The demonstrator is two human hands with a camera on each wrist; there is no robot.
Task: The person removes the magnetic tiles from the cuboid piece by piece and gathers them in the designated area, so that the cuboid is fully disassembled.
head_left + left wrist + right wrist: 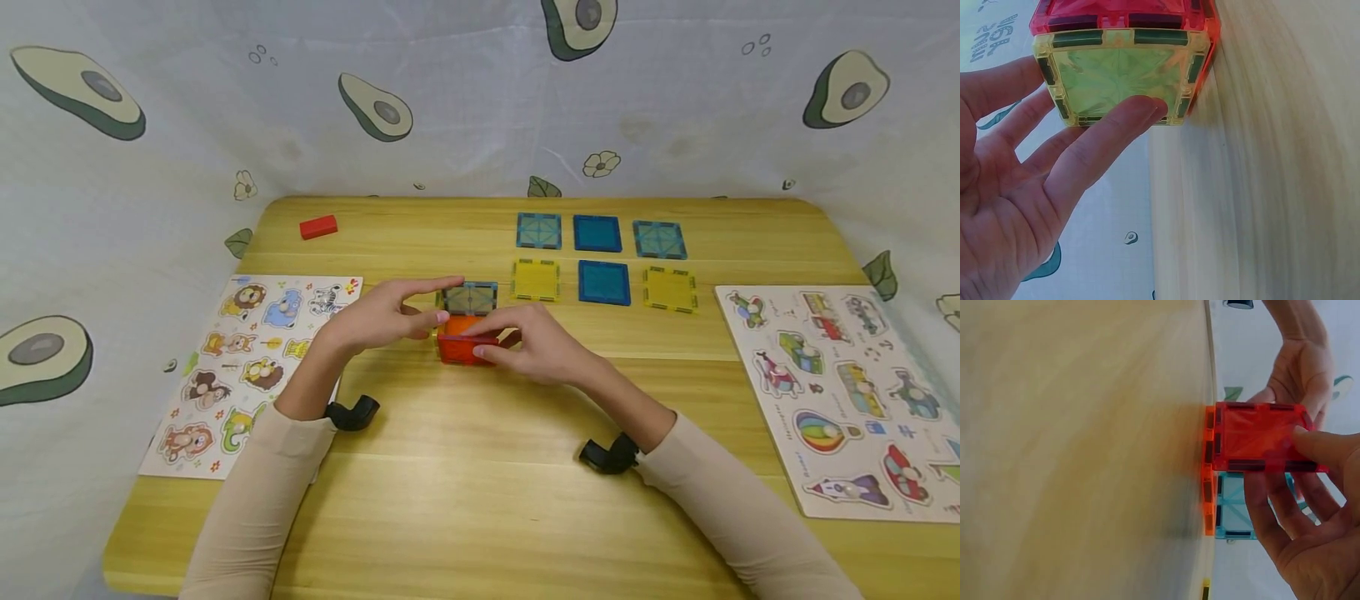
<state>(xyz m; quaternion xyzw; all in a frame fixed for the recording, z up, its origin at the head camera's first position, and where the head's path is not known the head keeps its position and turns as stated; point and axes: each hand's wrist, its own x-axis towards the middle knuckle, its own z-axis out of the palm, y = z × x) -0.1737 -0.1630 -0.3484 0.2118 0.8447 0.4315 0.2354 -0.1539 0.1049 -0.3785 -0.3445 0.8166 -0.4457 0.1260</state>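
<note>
Your right hand (pixel 547 346) pinches the red tile (pixel 1257 434), thumb on its near face and fingers behind; the tile stands at the 6 o'clock edge of the flat orange tile (pixel 460 326). Your left hand (pixel 378 315) is unclenched, its fingers reaching in nearly straight from 9 o'clock: one lies against the yellow tile (pixel 1100 72), upright at the orange tile's 9 o'clock edge, and the forefinger reaches the top of the blue tile (pixel 470 301), upright at 12 o'clock. Toward 2 o'clock, six loose tiles (pixel 603 283), four blue and two yellow, lie in two rows on the desk (pixel 450 500). A red block (pixel 318 227) lies at 10 o'clock, the animal board (pixel 243 333) at 8 and the vehicle board (pixel 825 442) between 3 and 4. Behind the desk hangs an avocado-print cloth (pixel 472 50).
</note>
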